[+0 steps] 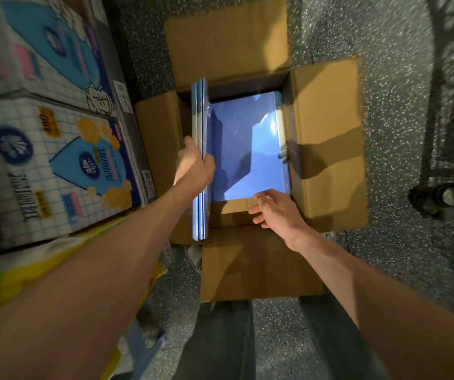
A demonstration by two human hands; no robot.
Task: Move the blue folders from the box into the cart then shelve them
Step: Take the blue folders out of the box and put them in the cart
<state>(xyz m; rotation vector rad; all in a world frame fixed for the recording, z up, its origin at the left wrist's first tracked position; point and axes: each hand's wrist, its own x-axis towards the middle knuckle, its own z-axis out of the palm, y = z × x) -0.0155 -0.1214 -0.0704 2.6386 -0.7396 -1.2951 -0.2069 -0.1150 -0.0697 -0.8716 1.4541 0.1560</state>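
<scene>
Above the box [327, 127], left hand [194, 167] grip pinching upright blue folders [200, 111] mid-length, right hand [278, 211] spread, empty

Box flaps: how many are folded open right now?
4: far flap, right flap, near flap, and left flap, partly hidden behind the folders gripped by the left hand.

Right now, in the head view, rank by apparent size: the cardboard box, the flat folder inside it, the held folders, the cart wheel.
1. cardboard box, flaps included
2. flat folder
3. held folders, edge-on and nearer the camera, so only a thin strip shows
4. cart wheel
</scene>
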